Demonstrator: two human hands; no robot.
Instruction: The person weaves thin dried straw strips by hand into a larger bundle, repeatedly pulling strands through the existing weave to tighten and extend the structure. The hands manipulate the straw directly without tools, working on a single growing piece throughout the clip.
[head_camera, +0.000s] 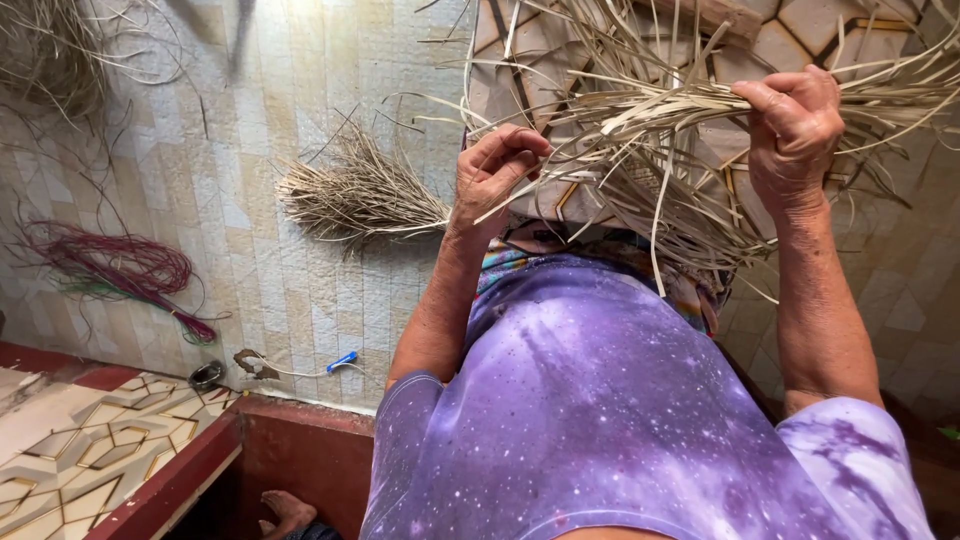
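While your left hand (495, 170) curls its fingers shut around a few strands at the near-left edge of the dry straw bundle (640, 140), your right hand (795, 125) is clamped in a fist on the thick part of the same bundle, further right and slightly higher. Both arms are raised, so the bundle hangs in the air in front of your purple shirt (600, 400), not resting on anything. That split grip looks deliberate: the fist carries the weight and keeps the mass together, and the lighter left pinch isolates a thin group of strips, likely for separating or sorting; that's my read, not something visible. Loose ends fan out below and to the right of the bundle, some drooping toward the shirt, so the strands are stiff and springy rather than limp. Left of the bundle, a smaller tuft of dry grass (360, 195) lies on the tiled floor (250, 260), well apart from your hands. Further left of the bundle is a coil of red and green dyed strands (120, 270), also flat on the tiles. Below that tuft, near the red step edge (300, 415), sits a small blue-handled tool with a cord (340, 360) and a dark round object (207, 376) I can't identify. A bare foot (285, 512) shows low, left of the shirt; whose it is, can't tell.
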